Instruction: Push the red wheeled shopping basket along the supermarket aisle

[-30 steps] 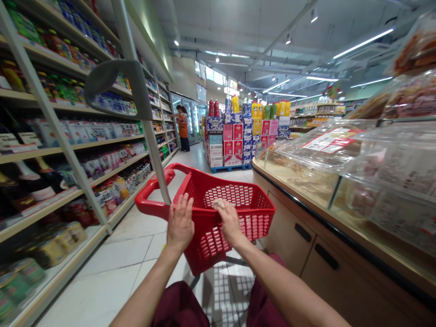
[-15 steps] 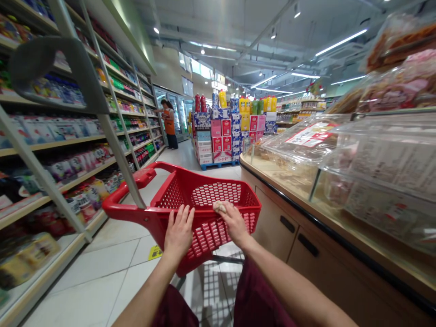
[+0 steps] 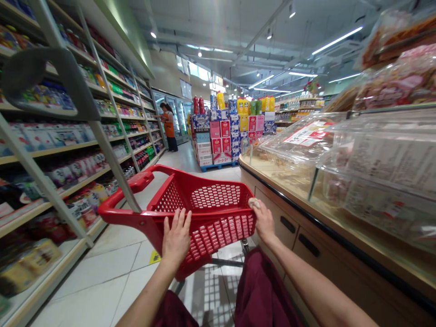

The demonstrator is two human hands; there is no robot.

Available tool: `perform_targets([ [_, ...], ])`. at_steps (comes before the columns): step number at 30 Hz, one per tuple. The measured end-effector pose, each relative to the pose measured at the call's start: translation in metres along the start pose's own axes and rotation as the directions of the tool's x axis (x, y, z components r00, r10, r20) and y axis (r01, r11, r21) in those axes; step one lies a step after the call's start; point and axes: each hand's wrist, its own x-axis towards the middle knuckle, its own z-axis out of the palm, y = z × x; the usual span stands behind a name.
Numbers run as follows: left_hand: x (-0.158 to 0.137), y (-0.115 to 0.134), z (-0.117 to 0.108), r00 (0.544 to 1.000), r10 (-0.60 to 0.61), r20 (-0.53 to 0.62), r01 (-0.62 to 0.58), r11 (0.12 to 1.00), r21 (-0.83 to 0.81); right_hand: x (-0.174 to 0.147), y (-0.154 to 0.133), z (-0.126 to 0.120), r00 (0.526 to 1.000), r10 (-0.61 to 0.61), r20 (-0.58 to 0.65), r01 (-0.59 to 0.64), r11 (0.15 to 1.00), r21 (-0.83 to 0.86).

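A red plastic shopping cart [image 3: 218, 229] stands before me, its perforated basket turned sideways and its handle to the left. My left hand [image 3: 176, 236] lies on the near rim, fingers stretched out and spread, with nothing in it. At the basket's right end, my right hand [image 3: 264, 222] is closed on a crumpled whitish cloth [image 3: 254, 203], which touches the corner of the rim. Part of the cloth is hidden under the fingers.
Shelves of packaged goods [image 3: 73, 175] line the left, with a grey metal pole and bracket [image 3: 112, 159] in front. A wooden display counter [image 3: 299, 218] holding plastic-wrapped food stands close on the right. Ahead are stacked drink cartons [image 3: 221, 141] and a person in an orange vest [image 3: 169, 127].
My right hand has slid along the rim to the right with the cloth, from mid-side to the basket's end corner. The left hand stays on the rim.
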Motion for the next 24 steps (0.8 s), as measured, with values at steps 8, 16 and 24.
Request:
perform_targets([
  [8, 0.000, 0.000, 0.002, 1.000, -0.016, 0.012, 0.015, 1.000, 0.024, 0.002, -0.031, 0.010, 0.949, -0.316, -0.014, 0.314, 0.937, 0.152],
  [16, -0.001, 0.007, -0.002, 0.999, -0.047, 0.026, 0.046, 0.999, 0.009, 0.004, -0.036, 0.010, 0.999, -0.045, -0.006, 0.046, 0.991, 0.123],
  [24, -0.004, 0.002, 0.000, 0.998, -0.036, 0.042, 0.035, 0.999, 0.006, 0.006, -0.010, 0.000, 0.999, -0.034, 0.009, 0.034, 0.999, 0.029],
])
